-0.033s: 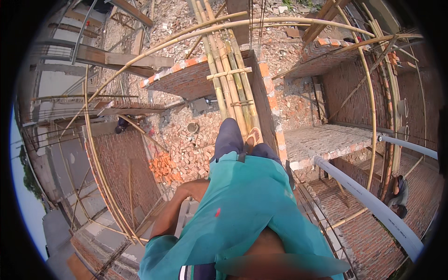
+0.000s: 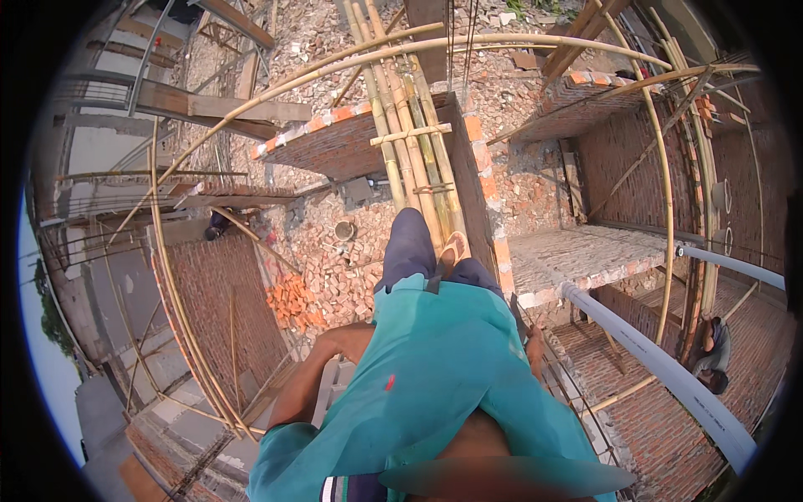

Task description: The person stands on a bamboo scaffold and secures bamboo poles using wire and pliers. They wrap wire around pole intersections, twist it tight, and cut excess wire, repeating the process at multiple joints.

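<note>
My left hand (image 2: 355, 338) is at my left side, against the teal shirt (image 2: 435, 351); its fingers are hidden by the cloth. Only a part of my right hand (image 2: 534, 343) shows at the shirt's right edge, beside a dark narrow object (image 2: 520, 316). I cannot make out whether it grips that object. Below me is a walkway of several bamboo poles (image 2: 410, 159), tied together with a bamboo crosspiece (image 2: 410, 134). One sandalled foot (image 2: 454, 247) rests on the poles, and my dark-trousered knee (image 2: 408, 230) is bent ahead of me.
Brick walls (image 2: 335, 146) drop away on both sides. Rubble and orange bricks (image 2: 297, 303) lie below left, near a bucket (image 2: 345, 230). A long curved bamboo pole (image 2: 401, 48) crosses ahead. Grey pipes (image 2: 661, 368) jut in at right, where another person (image 2: 713, 356) stands lower down.
My right hand has come into sight at the shirt's right edge. My left arm and the foot on the poles are nearly where they were.
</note>
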A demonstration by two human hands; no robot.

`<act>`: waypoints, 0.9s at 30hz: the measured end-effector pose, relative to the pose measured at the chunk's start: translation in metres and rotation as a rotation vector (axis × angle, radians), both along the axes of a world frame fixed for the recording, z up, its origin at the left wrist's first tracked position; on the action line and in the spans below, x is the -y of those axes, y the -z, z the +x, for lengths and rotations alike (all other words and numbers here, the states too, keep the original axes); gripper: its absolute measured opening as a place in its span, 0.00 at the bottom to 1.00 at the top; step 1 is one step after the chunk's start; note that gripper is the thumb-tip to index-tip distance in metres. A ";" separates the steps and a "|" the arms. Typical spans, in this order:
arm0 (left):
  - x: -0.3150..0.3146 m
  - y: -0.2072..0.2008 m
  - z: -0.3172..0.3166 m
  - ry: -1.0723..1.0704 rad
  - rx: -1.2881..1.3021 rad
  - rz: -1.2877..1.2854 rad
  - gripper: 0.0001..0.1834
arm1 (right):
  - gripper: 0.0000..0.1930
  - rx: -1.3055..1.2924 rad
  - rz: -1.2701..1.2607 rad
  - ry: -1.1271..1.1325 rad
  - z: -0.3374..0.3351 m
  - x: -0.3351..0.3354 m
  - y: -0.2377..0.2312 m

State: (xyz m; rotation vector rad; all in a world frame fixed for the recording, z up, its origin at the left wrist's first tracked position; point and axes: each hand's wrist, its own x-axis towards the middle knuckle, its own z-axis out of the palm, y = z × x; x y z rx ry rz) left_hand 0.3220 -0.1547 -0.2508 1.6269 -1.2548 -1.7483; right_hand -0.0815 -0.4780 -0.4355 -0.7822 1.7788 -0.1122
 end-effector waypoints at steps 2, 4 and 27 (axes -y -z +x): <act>0.015 0.007 0.022 -0.006 -0.012 -0.015 0.27 | 0.35 0.100 -0.093 -0.020 0.033 0.064 -0.011; 0.030 0.018 0.049 0.015 -0.033 -0.016 0.27 | 0.35 0.124 -0.218 -0.072 0.072 0.116 -0.019; 0.248 0.205 0.391 0.587 0.336 0.062 0.28 | 0.14 0.041 -0.366 -1.444 0.530 0.036 -0.055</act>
